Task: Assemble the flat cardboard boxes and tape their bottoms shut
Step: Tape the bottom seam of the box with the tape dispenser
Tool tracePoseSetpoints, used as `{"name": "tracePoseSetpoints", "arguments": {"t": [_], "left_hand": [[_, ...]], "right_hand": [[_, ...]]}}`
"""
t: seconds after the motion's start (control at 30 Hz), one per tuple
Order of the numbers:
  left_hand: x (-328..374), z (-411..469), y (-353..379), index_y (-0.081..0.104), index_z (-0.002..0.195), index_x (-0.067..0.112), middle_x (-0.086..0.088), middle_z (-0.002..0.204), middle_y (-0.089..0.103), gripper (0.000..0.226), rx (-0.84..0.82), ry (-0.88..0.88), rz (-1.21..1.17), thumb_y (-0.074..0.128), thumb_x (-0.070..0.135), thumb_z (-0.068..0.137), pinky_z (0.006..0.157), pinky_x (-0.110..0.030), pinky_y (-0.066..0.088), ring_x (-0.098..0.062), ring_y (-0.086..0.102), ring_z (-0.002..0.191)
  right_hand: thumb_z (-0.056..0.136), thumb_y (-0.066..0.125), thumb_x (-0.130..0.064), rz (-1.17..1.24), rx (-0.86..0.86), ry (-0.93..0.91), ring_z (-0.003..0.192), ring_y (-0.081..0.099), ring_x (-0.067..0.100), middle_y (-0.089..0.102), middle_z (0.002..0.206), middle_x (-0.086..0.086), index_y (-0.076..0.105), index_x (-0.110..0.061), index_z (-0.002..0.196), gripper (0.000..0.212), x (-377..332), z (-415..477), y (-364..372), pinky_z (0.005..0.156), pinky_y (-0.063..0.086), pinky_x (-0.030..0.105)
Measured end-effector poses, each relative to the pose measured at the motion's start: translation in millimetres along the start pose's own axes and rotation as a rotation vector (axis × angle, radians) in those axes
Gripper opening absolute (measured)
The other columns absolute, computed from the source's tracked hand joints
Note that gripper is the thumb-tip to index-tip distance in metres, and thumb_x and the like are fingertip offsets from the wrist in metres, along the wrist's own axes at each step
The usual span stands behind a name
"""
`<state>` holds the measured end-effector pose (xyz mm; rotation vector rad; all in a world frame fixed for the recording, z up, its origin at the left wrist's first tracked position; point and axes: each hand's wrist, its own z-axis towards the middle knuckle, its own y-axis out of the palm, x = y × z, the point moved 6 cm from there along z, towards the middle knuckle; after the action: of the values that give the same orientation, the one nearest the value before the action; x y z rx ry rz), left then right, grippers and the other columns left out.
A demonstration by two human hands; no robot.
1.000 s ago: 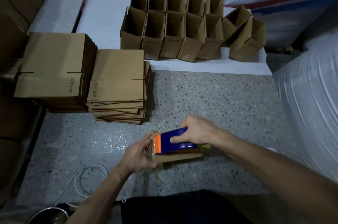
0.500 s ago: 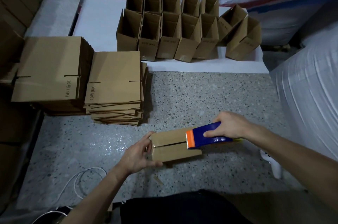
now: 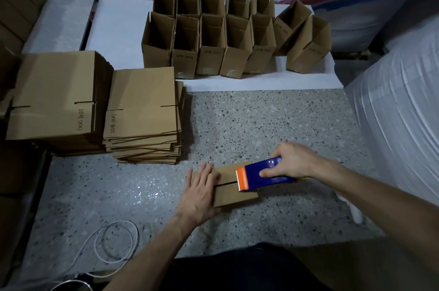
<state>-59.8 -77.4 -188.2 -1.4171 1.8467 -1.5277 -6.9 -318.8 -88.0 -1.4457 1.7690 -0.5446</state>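
Cardboard box lies on speckled floor before me. My left hand presses flat, fingers straight, covering its left end. Right hand grips the blue-orange tape dispenser at the seam's right end; roll hidden. Bare floor beyond, then flat box stacks, assembled boxes.

Dim overall, floor glare patch — dark corners, wide-angle bowing, blurred right edge

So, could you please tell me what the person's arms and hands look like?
Both the left hand and the right hand are bare, with no gloves. The forearms are uncovered as far as the frame shows: no sleeves, watch or wristband in view. Only a dark garment shows at the bottom edge.
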Motion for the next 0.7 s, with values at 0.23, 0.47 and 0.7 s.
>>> {"name": "tracePoseSetpoints", "arguments": {"t": [0.23, 0.47, 0.7], "left_hand": [[-0.5, -0.6, -4.6, 0.043, 0.132, 0.019, -0.01, 0.146, 0.046, 0.095, 0.157, 0.033, -0.007, 0.044, 0.084, 0.063, 0.12, -0.052, 0.02, -0.031, 0.044, 0.137], [2.6, -2.8, -8.2, 0.048, 0.122, 0.018, -0.012, 0.134, 0.057, 0.092, 0.194, 0.06, 0.03, 0.047, 0.086, 0.059, 0.106, -0.055, 0.045, -0.032, 0.058, 0.122], [3.2, -3.2, -8.3, 0.037, 0.151, 0.016, -0.011, 0.135, 0.052, 0.111, 0.189, 0.062, 0.054, 0.043, 0.085, 0.063, 0.107, -0.056, 0.043, -0.032, 0.051, 0.124]], "right_hand": [[0.064, 0.072, -0.077, 0.123, -0.035, 0.018, 0.045, 0.053, 0.002, 0.064, 0.054, -0.009, 0.065, -0.027, 0.061, 0.051, 35.7, -14.0, -10.9, 0.053, 0.039, 0.026], [0.046, 0.06, -0.092, 0.131, 0.021, 0.173, 0.044, 0.052, 0.002, 0.064, 0.053, -0.008, 0.068, -0.036, 0.06, 0.059, 122.6, -40.0, -41.8, 0.053, 0.038, 0.027], [0.062, 0.064, -0.085, -0.055, -0.008, 0.208, 0.048, 0.055, 0.002, 0.062, 0.051, -0.008, 0.067, -0.028, 0.059, 0.057, 110.0, -21.6, -18.5, 0.051, 0.035, 0.025]]}}
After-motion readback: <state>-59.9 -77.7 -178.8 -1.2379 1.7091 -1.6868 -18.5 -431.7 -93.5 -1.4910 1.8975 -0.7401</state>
